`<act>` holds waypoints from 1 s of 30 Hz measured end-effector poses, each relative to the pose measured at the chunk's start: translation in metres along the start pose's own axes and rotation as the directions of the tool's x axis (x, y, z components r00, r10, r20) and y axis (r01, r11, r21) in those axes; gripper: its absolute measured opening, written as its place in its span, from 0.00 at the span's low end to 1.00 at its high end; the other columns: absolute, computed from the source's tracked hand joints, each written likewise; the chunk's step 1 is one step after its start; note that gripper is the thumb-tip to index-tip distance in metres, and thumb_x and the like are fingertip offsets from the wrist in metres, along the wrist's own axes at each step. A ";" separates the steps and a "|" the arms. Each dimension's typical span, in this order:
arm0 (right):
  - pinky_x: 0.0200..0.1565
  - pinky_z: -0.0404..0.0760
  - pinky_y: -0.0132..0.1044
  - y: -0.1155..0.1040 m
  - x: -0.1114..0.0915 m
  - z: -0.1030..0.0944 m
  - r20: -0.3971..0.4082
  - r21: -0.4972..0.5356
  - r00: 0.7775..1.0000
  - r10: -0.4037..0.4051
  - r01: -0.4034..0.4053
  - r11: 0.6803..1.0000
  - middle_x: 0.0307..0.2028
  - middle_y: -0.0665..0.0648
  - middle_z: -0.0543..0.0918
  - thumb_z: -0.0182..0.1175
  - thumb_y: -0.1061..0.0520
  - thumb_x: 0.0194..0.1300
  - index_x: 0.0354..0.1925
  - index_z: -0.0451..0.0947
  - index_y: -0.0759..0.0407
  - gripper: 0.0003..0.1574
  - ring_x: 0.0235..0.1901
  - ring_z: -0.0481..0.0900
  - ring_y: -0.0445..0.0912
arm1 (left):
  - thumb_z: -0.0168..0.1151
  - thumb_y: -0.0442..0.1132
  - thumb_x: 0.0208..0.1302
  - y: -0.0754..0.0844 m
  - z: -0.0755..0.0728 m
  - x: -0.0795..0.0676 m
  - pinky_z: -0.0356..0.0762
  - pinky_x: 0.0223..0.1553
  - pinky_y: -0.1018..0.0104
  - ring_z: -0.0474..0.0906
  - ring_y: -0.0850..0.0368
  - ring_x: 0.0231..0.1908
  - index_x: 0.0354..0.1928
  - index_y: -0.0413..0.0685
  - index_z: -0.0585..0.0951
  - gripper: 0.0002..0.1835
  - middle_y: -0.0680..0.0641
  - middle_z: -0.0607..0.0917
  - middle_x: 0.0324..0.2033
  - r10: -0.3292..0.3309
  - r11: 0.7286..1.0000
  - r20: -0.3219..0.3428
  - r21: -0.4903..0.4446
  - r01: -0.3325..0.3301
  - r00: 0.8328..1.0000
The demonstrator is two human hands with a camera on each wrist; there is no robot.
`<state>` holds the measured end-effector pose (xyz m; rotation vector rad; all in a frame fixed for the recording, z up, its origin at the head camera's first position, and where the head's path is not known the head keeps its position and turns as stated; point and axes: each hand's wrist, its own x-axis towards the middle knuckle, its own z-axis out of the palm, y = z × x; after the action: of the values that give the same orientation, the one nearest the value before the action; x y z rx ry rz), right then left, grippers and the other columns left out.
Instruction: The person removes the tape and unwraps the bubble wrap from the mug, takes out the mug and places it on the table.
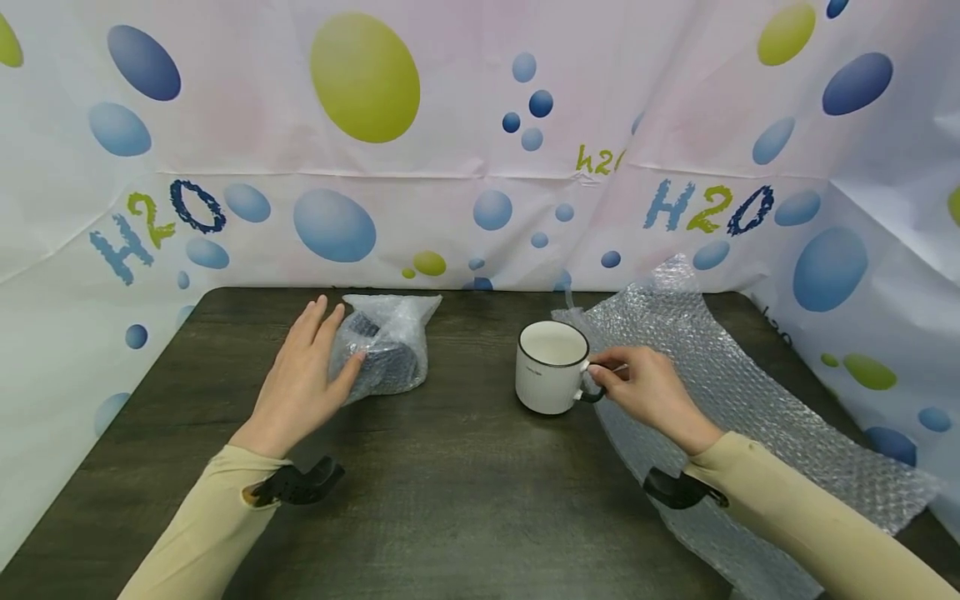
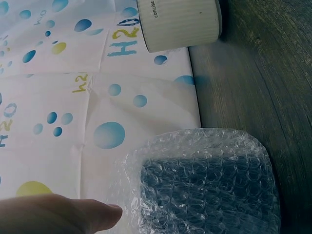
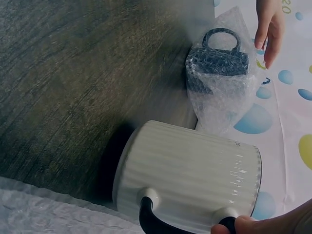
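Note:
A white mug with a dark rim and black handle stands upright on the dark wooden table. My right hand pinches that handle between thumb and fingers; the right wrist view shows the mug's ribbed side and the thumb at the handle's upper end. Over on the left, a dark mug with a looped handle sits inside bubble wrap. Beside this bundle, my left hand is raised with fingers extended, its thumb overlapping the wrap in the head view. In the left wrist view the thumb points toward the wrap.
A long sheet of bubble wrap spreads across the table's right side, behind and beneath the right forearm. A white printed backdrop rises along the table's back edge and both sides.

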<state>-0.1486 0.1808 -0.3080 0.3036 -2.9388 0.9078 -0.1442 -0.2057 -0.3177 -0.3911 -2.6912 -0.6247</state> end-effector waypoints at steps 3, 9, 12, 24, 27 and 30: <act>0.31 0.83 0.43 0.000 0.000 0.001 -0.012 -0.020 1.000 -0.013 0.013 1.000 0.36 0.64 0.86 0.60 0.60 0.66 0.46 0.82 0.67 0.13 0.36 0.85 0.56 | 0.59 0.39 0.67 0.000 0.001 0.000 0.54 0.64 0.34 0.48 0.33 0.71 0.69 0.31 0.60 0.34 0.28 0.55 0.70 0.004 1.000 -0.001 0.000 -0.004 1.000; 0.30 0.82 0.43 -0.003 -0.001 0.001 -0.011 -0.039 0.999 -0.049 0.049 0.998 0.35 0.63 0.86 0.61 0.61 0.65 0.43 0.83 0.66 0.11 0.33 0.85 0.55 | 0.59 0.39 0.66 -0.001 0.002 -0.001 0.55 0.64 0.33 0.49 0.32 0.71 0.69 0.30 0.61 0.34 0.27 0.56 0.69 0.006 1.000 -0.004 0.009 -0.006 1.000; 0.30 0.82 0.42 -0.003 -0.002 0.001 -0.006 -0.034 0.998 -0.063 0.063 0.997 0.35 0.63 0.85 0.62 0.61 0.64 0.41 0.83 0.65 0.09 0.32 0.85 0.54 | 0.59 0.39 0.66 -0.002 0.002 -0.001 0.55 0.64 0.33 0.49 0.32 0.71 0.69 0.30 0.60 0.34 0.28 0.56 0.70 0.003 1.000 0.000 0.009 -0.003 1.000; 0.33 0.83 0.41 0.000 -0.008 0.005 0.049 0.000 0.997 -0.063 0.063 0.998 0.33 0.61 0.85 0.62 0.61 0.64 0.39 0.82 0.65 0.08 0.31 0.85 0.53 | 0.60 0.39 0.65 -0.004 0.003 -0.002 0.55 0.64 0.34 0.50 0.32 0.70 0.69 0.30 0.61 0.35 0.27 0.56 0.69 0.005 1.000 0.000 0.009 -0.005 1.000; 0.32 0.83 0.41 0.001 -0.008 0.006 0.057 0.011 0.997 -0.054 0.053 0.999 0.32 0.61 0.85 0.62 0.61 0.64 0.39 0.82 0.66 0.08 0.31 0.86 0.53 | 0.60 0.39 0.66 -0.004 0.004 -0.002 0.55 0.64 0.33 0.50 0.32 0.70 0.69 0.30 0.61 0.35 0.27 0.56 0.69 0.007 1.000 -0.001 0.009 -0.007 1.000; 0.31 0.83 0.42 0.001 -0.007 0.006 0.058 0.015 0.997 -0.055 0.054 0.998 0.32 0.61 0.85 0.61 0.61 0.64 0.39 0.82 0.66 0.09 0.31 0.86 0.53 | 0.60 0.39 0.66 -0.004 0.003 -0.002 0.56 0.64 0.34 0.50 0.32 0.70 0.69 0.30 0.61 0.34 0.27 0.56 0.69 0.010 1.000 -0.005 0.006 -0.010 1.000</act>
<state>-0.1421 0.1799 -0.3140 0.4165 -2.9623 0.9274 -0.1450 -0.2081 -0.3226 -0.4004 -2.6838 -0.6137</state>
